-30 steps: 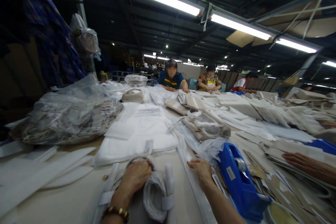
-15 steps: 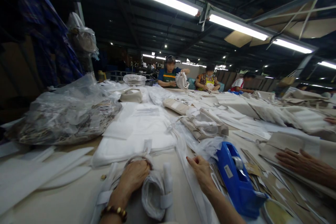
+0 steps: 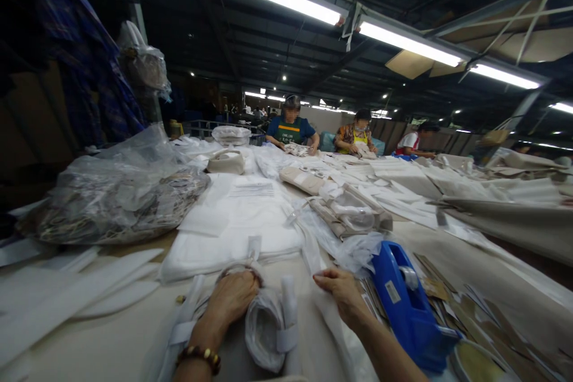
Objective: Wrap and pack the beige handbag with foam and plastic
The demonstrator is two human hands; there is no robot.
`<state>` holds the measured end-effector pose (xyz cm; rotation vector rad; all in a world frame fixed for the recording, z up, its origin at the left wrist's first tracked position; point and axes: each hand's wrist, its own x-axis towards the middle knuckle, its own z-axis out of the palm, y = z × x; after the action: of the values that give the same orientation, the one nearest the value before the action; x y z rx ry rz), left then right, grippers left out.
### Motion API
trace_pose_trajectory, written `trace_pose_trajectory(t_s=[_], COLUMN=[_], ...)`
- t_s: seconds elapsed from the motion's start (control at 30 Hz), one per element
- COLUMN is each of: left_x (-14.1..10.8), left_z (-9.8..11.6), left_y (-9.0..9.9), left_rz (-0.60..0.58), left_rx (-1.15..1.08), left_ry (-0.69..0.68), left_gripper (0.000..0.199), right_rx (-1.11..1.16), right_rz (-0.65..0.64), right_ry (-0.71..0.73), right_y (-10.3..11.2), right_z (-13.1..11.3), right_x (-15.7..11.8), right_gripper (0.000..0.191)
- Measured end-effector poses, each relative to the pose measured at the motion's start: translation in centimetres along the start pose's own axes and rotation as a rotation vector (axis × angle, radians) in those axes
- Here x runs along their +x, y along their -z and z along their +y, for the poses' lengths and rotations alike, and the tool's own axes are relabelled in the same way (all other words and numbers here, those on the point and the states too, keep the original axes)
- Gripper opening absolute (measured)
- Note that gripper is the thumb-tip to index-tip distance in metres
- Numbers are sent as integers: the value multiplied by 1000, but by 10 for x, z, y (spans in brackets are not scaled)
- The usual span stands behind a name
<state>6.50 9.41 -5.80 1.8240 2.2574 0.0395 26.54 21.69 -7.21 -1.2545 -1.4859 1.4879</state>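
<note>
Below me at the bottom centre lies a beige bag [image 3: 237,343], its parts wrapped in white foam and clear film. My left hand [image 3: 235,298], with a beaded bracelet at the wrist, is closed over the bag's upper part; its fingertips are partly hidden. Beside it, a film-wrapped loop [image 3: 265,331] and an upright foam roll [image 3: 290,304] stick up. My right hand [image 3: 342,295] pinches a long white foam strip [image 3: 329,316] between thumb and forefinger. Just right of that hand stands a blue tape dispenser [image 3: 405,310].
White foam sheets [image 3: 233,221] are stacked ahead. A clear plastic bag of cords [image 3: 120,203] sits at left, near loose foam pieces [image 3: 111,298]. Beige bags [image 3: 351,209] lie beyond the dispenser, cardboard strips [image 3: 487,322] to its right. Co-workers [image 3: 290,128] work across the table.
My right hand has moved slightly left and now pinches the foam strip, which has shifted. At right, a co-worker's hand has left view, and the beige piece under it is gone from there.
</note>
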Motion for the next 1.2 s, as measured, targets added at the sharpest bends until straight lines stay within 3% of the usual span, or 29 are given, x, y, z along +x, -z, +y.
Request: trace_pose_trajectory(t_s=[0.33,0.53,0.77,0.87,1.0,1.1,1.17,1.2], left_x=[2,0,2,2,1,1,1,1], left_z=[-3,-2,-4,-4,-3,-2,-2,-2], left_y=[-5,-4,-6,-6,-4,-4,-5,-5], left_rz=[21,27,19,13,5,8,7,6], left_rx=[-4,-3,10,17,34,34,25,19], left_ry=[-10,-4,-8,-12,-16,-13,-20,-24], left_gripper=[32,35,35,35,33,34,34,34], right_rx=[-142,-289,-619,-767,-874,-869,-747,-608], right_rz=[79,71,163,184,72,16,-123,-280], right_ry=[38,86,187,241,258,286,326,333], right_y=[1,10,24,28,23,23,31,36], right_z=[8,15,2,-4,-7,-14,-21,-23], right_x=[-1,-3,-3,-4,-12,-37,-65,-81], right_gripper=[35,28,14,24,18,21,24,24])
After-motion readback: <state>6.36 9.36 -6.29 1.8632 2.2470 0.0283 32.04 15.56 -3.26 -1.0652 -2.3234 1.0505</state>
